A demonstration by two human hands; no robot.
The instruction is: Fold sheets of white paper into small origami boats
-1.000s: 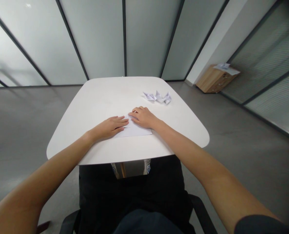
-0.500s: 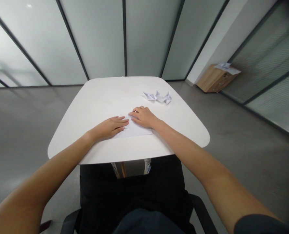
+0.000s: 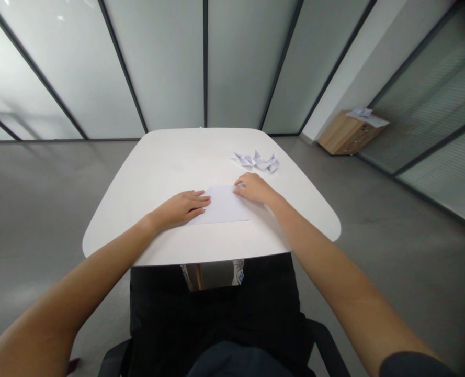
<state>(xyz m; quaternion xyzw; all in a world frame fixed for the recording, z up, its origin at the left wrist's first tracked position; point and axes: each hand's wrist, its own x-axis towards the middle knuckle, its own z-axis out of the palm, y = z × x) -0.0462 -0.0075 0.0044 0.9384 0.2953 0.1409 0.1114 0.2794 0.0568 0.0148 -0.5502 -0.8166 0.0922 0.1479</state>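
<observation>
A white sheet of paper (image 3: pixel 226 205) lies on the table in front of me. My left hand (image 3: pixel 183 207) rests flat on its left part, fingers stretched out and a little apart, covering that side. At the far right corner of the sheet is my right hand (image 3: pixel 254 187), its thumb and index finger closed together on the paper's edge. The other fingers of that hand are curled and partly hidden. Beyond it, several folded white paper shapes (image 3: pixel 257 161) with pointed tips sit in a cluster.
The white table (image 3: pixel 169 162) has rounded corners, and its front edge is close to my lap. A wooden cabinet (image 3: pixel 348 135) with papers on top stands on the floor at the far right. Frosted glass panels (image 3: pixel 169 68) rise behind the table.
My right hand has slid right, from beside my left fingers to the sheet's far right corner, uncovering the middle of the paper. The left hand stays flat on it.
</observation>
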